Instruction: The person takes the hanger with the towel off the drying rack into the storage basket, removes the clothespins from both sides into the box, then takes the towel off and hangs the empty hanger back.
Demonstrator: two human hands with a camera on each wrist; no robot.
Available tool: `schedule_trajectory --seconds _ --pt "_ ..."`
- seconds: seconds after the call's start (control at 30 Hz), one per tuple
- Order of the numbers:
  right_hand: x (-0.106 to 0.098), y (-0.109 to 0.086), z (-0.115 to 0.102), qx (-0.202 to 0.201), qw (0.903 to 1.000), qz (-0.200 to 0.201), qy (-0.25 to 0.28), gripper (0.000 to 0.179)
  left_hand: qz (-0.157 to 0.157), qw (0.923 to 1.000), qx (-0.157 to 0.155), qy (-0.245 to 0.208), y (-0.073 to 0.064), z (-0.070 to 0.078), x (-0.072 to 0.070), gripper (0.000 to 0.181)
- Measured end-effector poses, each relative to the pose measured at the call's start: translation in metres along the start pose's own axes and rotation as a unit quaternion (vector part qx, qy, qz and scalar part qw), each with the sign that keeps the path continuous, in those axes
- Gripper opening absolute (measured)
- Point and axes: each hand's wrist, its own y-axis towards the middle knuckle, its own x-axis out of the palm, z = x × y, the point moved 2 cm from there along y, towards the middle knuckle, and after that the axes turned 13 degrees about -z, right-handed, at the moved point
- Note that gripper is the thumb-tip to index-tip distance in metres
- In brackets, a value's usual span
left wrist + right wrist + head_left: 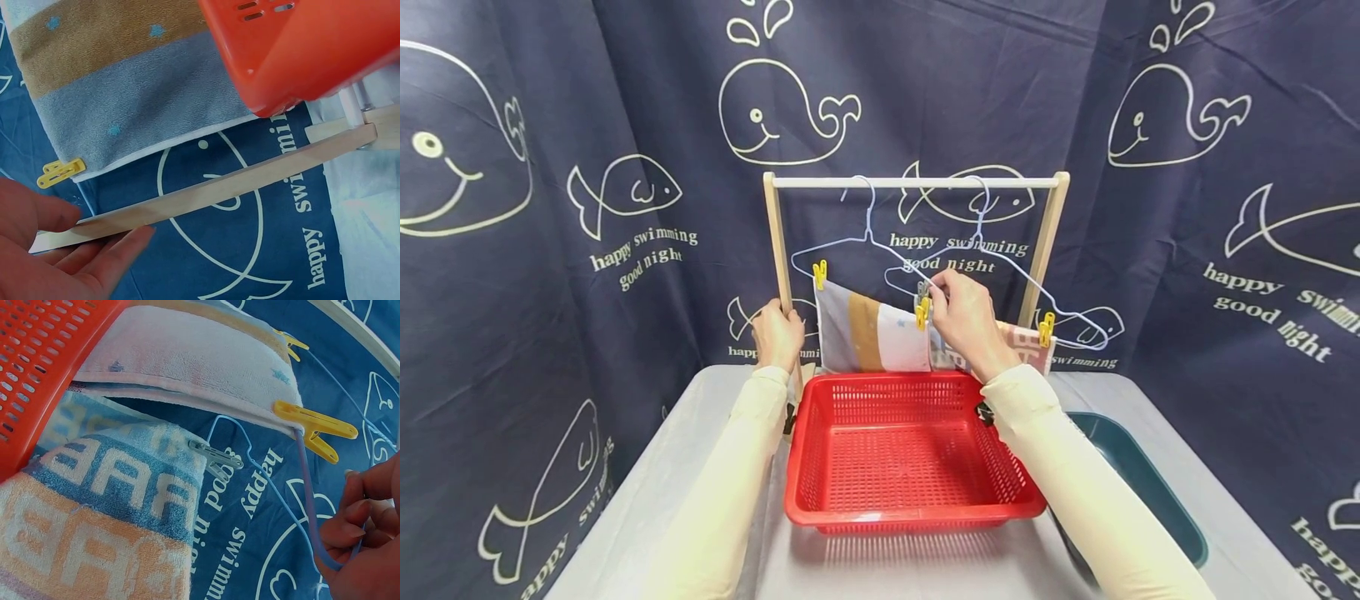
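My left hand (778,335) grips the left wooden post (212,190) of a small drying rack, its thumb and fingers on either side in the left wrist view. With curled fingers, my right hand (369,531) holds the right end of a blue wire hanger (310,515). A grey, brown and white towel (865,329) hangs from that hanger by yellow clothespins (319,422). Just behind, a second towel (106,465) with big letters hangs from another hanger, held by a grey clothespin (215,457) and a yellow clothespin (1046,329).
In front of the rack stands a red plastic basket (917,514), with nothing seen inside. A teal basin (1157,475) sits at the right, partly behind my right sleeve. The rack's white rail (917,182) carries both hangers. A dark blue curtain (647,83) surrounds the table.
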Motion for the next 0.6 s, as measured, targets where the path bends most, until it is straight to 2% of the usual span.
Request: schedule_trajectory --seconds 0.2,0.6 --pt "0.0015 0.0007 -0.0014 -0.001 1.0 -0.002 0.002 0.012 0.002 0.9999 0.011 0.009 0.0004 -0.0049 0.0002 0.015" --pt "0.0015 0.0006 0.002 -0.009 0.9998 0.015 0.001 0.01 0.0 0.9998 0.006 0.019 -0.0003 -0.0066 0.0031 0.013"
